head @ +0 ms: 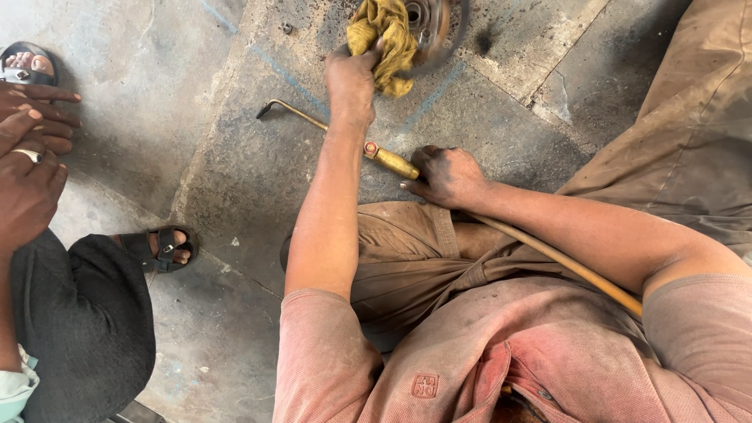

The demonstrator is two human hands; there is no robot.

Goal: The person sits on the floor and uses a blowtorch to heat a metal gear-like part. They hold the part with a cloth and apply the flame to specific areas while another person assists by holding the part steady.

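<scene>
A co-worker's clasped hands (27, 149) sit at the far left. The left hand (350, 78) grips a yellow rag (385, 39) against a round metal part (435, 23) (upper centre), while the right hand (450, 176) loosely holds a brass torch (388, 159) lying on the concrete floor (235, 172).

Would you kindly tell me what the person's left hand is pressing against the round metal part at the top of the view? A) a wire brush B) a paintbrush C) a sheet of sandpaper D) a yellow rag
D: the left hand grips a crumpled yellow rag against the round metal part, while the right hand rests on the brass torch lying on the floor.
</scene>
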